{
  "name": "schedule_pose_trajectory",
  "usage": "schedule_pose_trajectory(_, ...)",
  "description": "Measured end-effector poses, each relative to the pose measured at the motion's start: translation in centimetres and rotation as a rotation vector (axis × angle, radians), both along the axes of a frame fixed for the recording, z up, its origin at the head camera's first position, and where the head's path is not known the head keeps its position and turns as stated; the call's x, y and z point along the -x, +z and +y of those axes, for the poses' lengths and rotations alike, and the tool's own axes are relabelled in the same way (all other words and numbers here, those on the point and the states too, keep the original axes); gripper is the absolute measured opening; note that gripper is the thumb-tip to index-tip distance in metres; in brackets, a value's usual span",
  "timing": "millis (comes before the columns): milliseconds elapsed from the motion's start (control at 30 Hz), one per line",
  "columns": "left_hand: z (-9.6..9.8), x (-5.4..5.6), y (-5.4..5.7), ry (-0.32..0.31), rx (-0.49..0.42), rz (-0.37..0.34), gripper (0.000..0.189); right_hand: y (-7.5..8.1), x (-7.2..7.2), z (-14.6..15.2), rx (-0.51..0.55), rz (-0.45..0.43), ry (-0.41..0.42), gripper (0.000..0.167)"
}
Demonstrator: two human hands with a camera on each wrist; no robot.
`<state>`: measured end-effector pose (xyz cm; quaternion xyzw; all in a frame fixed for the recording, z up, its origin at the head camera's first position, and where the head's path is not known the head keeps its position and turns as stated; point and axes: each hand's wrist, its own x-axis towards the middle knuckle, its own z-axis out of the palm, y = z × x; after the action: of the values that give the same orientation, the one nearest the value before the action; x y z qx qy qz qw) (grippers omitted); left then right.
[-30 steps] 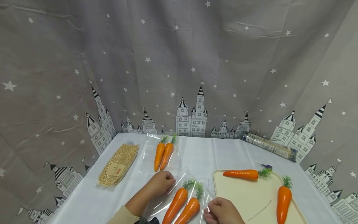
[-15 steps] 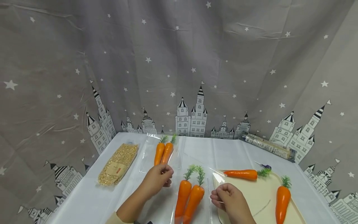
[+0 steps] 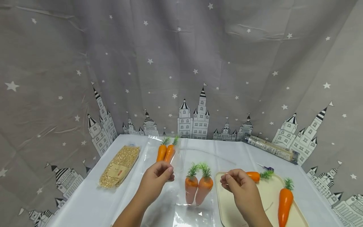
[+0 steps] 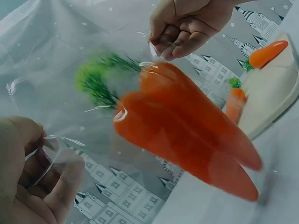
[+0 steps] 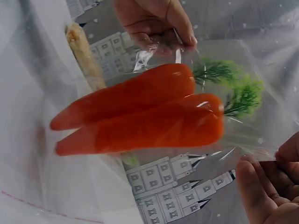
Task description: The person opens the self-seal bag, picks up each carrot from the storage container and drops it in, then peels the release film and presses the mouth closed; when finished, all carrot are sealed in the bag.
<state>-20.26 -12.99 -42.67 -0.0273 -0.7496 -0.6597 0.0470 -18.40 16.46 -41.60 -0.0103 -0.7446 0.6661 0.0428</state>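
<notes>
Both hands stretch a clear plastic bag (image 3: 194, 218) between them, raised over the white table. Two orange carrots (image 3: 191, 189) with green feathery tops lie side by side inside it, tops toward the upper edge. My left hand (image 3: 156, 178) pinches the bag's film at one side between thumb and fingers, also visible in the left wrist view as the hand (image 4: 44, 179) at lower left. On the other side my right hand (image 3: 242, 190) pinches the film, with the clear edge between thumb and fingertips (image 5: 247, 161) in the right wrist view.
Behind my left hand lies another clear bag (image 3: 148, 159) with two carrots. A packet of grain (image 3: 120, 167) is at the left. A cream tray (image 3: 229, 208) bears two loose carrots (image 3: 285, 205) at right. Beyond are a small purple-handled tool (image 3: 267, 168) and a long wrapped packet (image 3: 272, 149).
Both hands have risen and moved forward, lifting the bag upright. The carrots inside have swung from slanted to nearly vertical, and the right hand has moved slightly right.
</notes>
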Motion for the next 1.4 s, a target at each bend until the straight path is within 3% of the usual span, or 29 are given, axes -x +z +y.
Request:
schedule_pose_trajectory(167,0.0,-0.4,0.2,0.021,0.002,0.052,0.008,0.4,0.0,-0.1,0.004,0.053,-0.004,0.008)
schedule_pose_trajectory(400,0.3,-0.4,-0.1,0.011,0.010,0.058,0.004,0.4,0.1,-0.2,0.014,0.068,0.005,0.007)
schedule_pose_trajectory(633,1.0,0.4,0.3,-0.033,0.047,0.155,0.033,0.4,0.2,0.0,-0.012,0.061,0.013,0.009)
schedule_pose_trajectory(900,1.5,1.3,2.2,-0.010,0.078,0.238,0.024,0.2,0.1,-0.1,0.002,0.093,0.039,0.007)
schedule_pose_trajectory(1133,1.8,1.6,2.9,0.031,0.027,0.323,0.010,0.2,0.1,-0.1,0.018,0.084,0.046,0.007)
schedule_pose_trajectory(1400,2.2,1.1,3.3,-0.008,-0.049,0.300,0.010,-0.1,0.5,0.3,0.029,0.071,0.004,0.008)
